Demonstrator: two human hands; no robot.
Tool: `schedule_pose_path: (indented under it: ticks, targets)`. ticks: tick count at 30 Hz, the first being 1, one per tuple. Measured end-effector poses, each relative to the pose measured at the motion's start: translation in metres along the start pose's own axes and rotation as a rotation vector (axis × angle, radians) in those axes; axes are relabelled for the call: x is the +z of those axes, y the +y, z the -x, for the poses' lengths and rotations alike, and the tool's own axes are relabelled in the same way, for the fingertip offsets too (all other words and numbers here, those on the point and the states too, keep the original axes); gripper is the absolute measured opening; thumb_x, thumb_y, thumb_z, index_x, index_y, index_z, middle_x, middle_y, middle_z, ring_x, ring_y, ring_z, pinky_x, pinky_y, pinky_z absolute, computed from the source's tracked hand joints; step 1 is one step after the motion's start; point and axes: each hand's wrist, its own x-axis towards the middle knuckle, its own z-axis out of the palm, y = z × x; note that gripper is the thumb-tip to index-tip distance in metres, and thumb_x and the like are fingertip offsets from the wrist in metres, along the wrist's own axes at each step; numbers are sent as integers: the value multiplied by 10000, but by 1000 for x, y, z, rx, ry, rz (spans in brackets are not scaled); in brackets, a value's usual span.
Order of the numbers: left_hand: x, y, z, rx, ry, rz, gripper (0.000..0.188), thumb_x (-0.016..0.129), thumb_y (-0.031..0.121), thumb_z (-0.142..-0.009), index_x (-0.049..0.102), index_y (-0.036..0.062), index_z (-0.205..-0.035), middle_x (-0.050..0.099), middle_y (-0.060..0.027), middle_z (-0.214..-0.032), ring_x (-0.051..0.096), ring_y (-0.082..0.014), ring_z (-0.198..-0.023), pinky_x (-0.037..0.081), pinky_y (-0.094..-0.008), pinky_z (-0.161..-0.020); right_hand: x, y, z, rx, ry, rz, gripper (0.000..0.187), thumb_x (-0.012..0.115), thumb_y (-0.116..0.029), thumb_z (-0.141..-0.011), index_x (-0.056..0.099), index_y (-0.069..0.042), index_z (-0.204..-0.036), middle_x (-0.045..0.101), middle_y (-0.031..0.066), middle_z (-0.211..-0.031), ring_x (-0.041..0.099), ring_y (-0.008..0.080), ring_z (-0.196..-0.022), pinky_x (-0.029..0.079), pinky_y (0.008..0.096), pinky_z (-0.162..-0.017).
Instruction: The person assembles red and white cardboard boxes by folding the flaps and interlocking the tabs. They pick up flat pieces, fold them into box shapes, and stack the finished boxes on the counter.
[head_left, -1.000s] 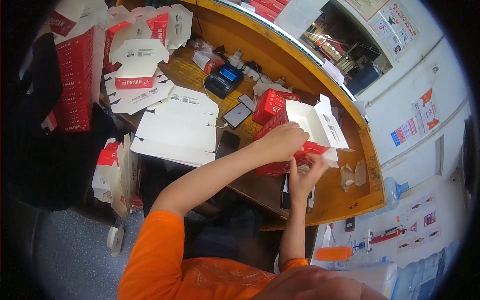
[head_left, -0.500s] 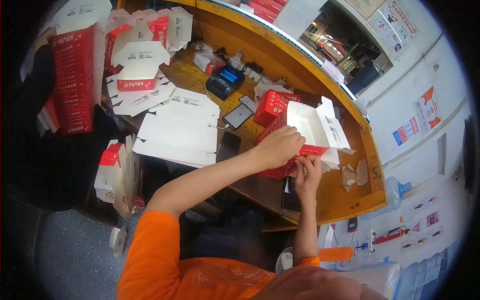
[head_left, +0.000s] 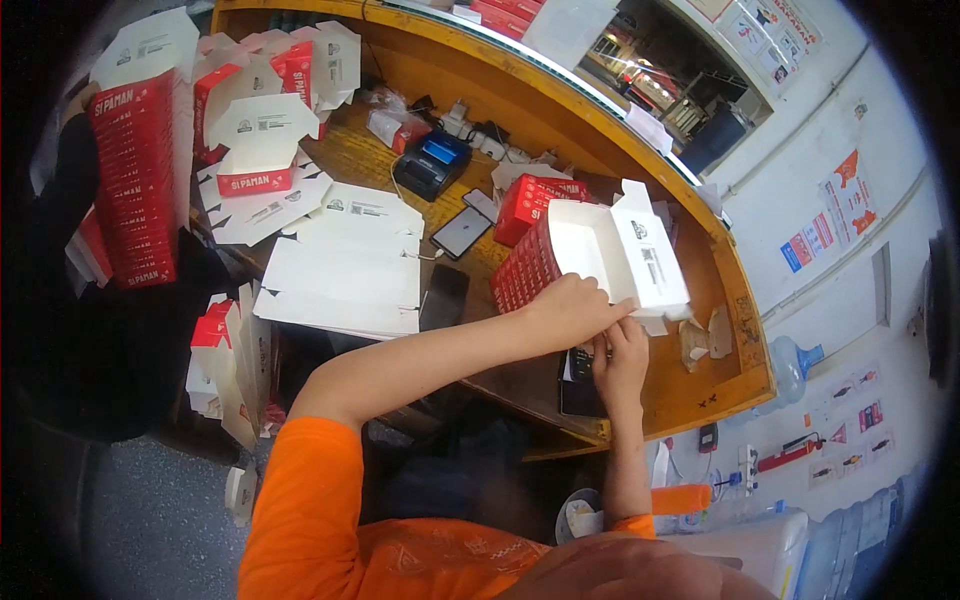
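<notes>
A red-and-white cardboard food box (head_left: 588, 243), its white inside facing up and its lid flap raised on the right, sits atop a stack of nested red boxes (head_left: 524, 264). Over the near edge of the top box bends my left hand (head_left: 568, 312), fingers closed on the cardboard. My right hand (head_left: 624, 362) pinches the same box at its near right corner, close by the left fingertips. The exact fold between the fingers is hidden.
Flat white box blanks (head_left: 340, 265) lie left of my forearm, near phones (head_left: 461, 232) and a black card-terminal-like device (head_left: 433, 163). A tall stack of red boxes (head_left: 135, 180) stands far left, beside a dark-sleeved arm (head_left: 70, 165). A raised wooden rim (head_left: 560, 100) borders the desk.
Both hands have shifted slightly nearer along the box edge. The red near wall, visible between the hands before, is now mostly covered. The whole view has moved a little.
</notes>
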Motion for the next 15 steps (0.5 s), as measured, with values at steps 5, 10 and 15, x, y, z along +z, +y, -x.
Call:
schedule_pose_path:
  ticks: [5, 10, 15]
  targets:
    - [-21, 11, -17, -135, -395, 224, 547, 621, 214, -930, 523, 103, -1456, 727, -225, -1013, 714, -394, -937, 564, -503, -839, 5, 21, 14, -21, 76, -155, 226, 695, -9, -851, 651, -6, -1073, 647, 168, -1074, 616, 374, -1039, 481, 428, -891]
    - [-11, -34, -56, -234, -210, 395, 616, 597, 317, -956, 469, 42, -1491, 584, -266, -1354, 575, -441, -1248, 465, -552, -1045, -14, -2, -7, 80, 205, -275, 367, 771, -96, -864, 633, -5, -1191, 630, 213, -1216, 577, 385, -1157, 443, 464, -1017]
    - [16, -97, -74, -357, -171, -36, 500, 577, 212, -956, 523, 95, -1439, 595, -182, -1355, 582, -393, -1260, 467, -559, -1021, 12, -28, -31, -16, 90, -97, 392, 790, -222, -871, 621, -25, -1165, 643, 158, -1118, 585, 372, -1068, 382, 484, -1070]
